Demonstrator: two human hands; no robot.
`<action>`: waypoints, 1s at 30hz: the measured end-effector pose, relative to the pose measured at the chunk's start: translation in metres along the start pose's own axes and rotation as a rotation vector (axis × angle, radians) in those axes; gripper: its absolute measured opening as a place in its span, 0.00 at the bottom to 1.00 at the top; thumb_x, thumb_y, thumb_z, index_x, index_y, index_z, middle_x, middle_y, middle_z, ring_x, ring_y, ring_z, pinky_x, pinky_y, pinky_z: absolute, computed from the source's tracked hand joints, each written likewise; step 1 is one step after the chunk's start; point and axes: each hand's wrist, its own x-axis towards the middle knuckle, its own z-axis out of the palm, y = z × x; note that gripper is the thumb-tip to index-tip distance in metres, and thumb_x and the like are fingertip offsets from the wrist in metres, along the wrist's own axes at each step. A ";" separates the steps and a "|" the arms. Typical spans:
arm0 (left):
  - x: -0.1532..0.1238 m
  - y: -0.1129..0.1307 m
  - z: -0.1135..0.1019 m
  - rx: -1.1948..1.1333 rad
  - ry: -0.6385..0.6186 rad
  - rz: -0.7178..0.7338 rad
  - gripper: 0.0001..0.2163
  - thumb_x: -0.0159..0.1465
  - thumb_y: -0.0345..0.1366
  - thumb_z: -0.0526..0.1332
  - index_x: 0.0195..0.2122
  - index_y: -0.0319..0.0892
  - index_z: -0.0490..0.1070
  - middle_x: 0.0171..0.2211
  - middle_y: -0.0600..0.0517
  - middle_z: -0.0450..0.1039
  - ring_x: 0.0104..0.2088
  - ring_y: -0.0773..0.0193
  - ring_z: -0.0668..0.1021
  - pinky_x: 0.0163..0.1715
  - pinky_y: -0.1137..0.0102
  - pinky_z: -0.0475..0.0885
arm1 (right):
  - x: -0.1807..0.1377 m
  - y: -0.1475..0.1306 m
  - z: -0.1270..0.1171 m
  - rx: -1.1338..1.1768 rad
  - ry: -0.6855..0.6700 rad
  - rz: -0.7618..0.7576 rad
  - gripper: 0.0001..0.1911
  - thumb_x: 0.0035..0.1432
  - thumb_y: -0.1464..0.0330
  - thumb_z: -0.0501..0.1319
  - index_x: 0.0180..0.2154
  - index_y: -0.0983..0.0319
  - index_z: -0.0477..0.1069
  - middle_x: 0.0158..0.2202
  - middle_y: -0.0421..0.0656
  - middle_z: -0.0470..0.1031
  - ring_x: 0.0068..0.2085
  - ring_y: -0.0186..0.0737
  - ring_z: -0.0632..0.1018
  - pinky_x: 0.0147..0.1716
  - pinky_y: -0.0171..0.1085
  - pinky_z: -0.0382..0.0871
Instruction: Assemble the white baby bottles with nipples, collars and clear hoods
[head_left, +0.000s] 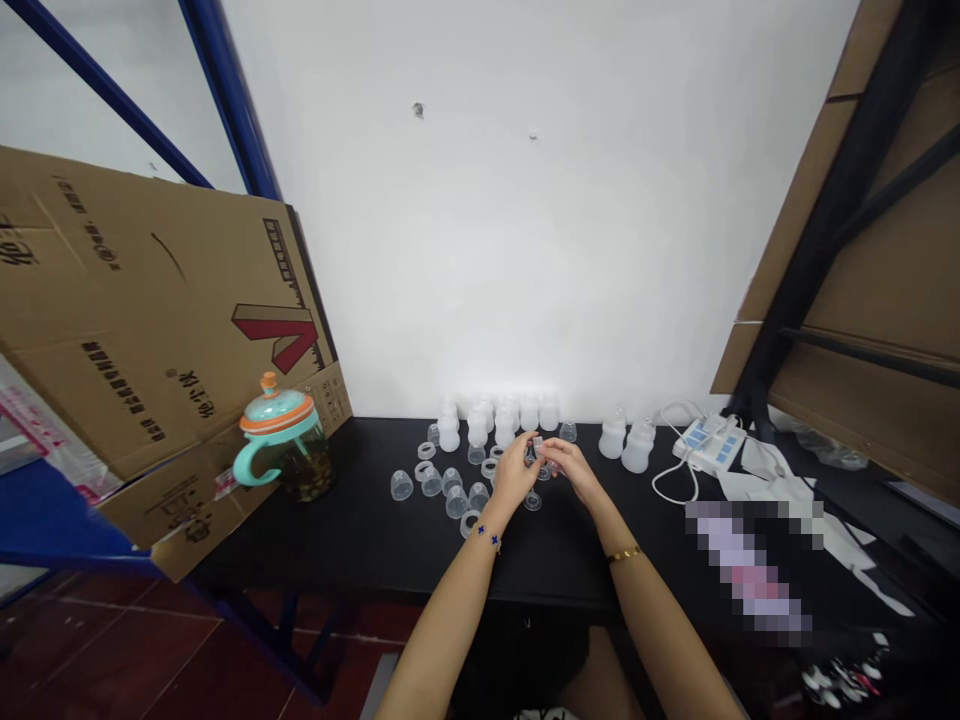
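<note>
My left hand [514,474] and my right hand [568,466] meet over the black table, fingers pinched together. Between their fingertips is a small clear piece [538,446], partly covered; its exact kind is hard to make out. Just below them a clear bottle nipple [532,500] rests on the tabletop. Left of my left hand lie several clear dome caps [456,501] and white collar rings [470,524]. Behind my hands, several frosted white baby bottles [448,430] are grouped against the wall. Two assembled-looking bottles [637,446] stand apart on the right.
A teal-lidded pitcher [289,440] stands at the table's left, beside a large cardboard box [165,330]. On the right are a white power strip [709,443] with a looping cable, white scraps [772,480] and a blurred patch. Dark shelf framing [817,240] rises at right.
</note>
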 end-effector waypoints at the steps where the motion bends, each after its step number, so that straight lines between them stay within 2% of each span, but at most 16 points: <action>1: 0.000 0.001 0.000 -0.016 0.007 -0.012 0.20 0.64 0.31 0.62 0.58 0.45 0.68 0.55 0.46 0.74 0.54 0.57 0.77 0.47 0.65 0.77 | 0.000 0.000 0.000 0.008 0.006 0.006 0.21 0.44 0.53 0.72 0.32 0.63 0.76 0.22 0.36 0.70 0.22 0.31 0.67 0.20 0.31 0.60; 8: 0.001 0.006 -0.002 -0.089 0.042 -0.058 0.19 0.60 0.30 0.65 0.53 0.44 0.71 0.51 0.46 0.76 0.48 0.57 0.79 0.35 0.69 0.78 | -0.001 -0.001 0.000 0.081 0.064 0.012 0.21 0.47 0.51 0.71 0.31 0.63 0.77 0.18 0.33 0.62 0.19 0.29 0.62 0.17 0.30 0.60; 15: 0.002 -0.001 0.001 -0.137 0.079 -0.010 0.20 0.61 0.31 0.64 0.56 0.44 0.70 0.52 0.45 0.74 0.45 0.58 0.78 0.30 0.71 0.78 | 0.000 -0.002 -0.008 0.250 0.162 0.019 0.17 0.46 0.56 0.73 0.32 0.62 0.78 0.22 0.35 0.67 0.23 0.30 0.66 0.19 0.31 0.63; 21: 0.003 -0.002 0.001 -0.174 0.111 -0.064 0.19 0.58 0.27 0.63 0.51 0.43 0.69 0.50 0.45 0.74 0.48 0.57 0.77 0.32 0.71 0.79 | 0.002 0.001 -0.010 0.354 0.212 0.011 0.16 0.45 0.60 0.74 0.34 0.61 0.77 0.24 0.36 0.70 0.23 0.30 0.68 0.20 0.30 0.66; 26: 0.002 0.002 -0.002 -0.184 0.106 -0.098 0.18 0.60 0.34 0.64 0.51 0.44 0.67 0.50 0.46 0.75 0.50 0.57 0.78 0.33 0.71 0.78 | 0.004 0.003 -0.011 0.372 0.232 0.045 0.15 0.46 0.65 0.71 0.38 0.62 0.76 0.27 0.38 0.75 0.24 0.32 0.74 0.23 0.32 0.72; 30: 0.001 0.005 -0.004 -0.148 0.111 -0.118 0.21 0.64 0.40 0.63 0.57 0.44 0.65 0.52 0.43 0.75 0.50 0.55 0.79 0.34 0.69 0.78 | 0.006 0.006 -0.012 0.385 0.253 0.064 0.13 0.47 0.68 0.70 0.38 0.62 0.76 0.28 0.40 0.78 0.25 0.34 0.78 0.26 0.33 0.75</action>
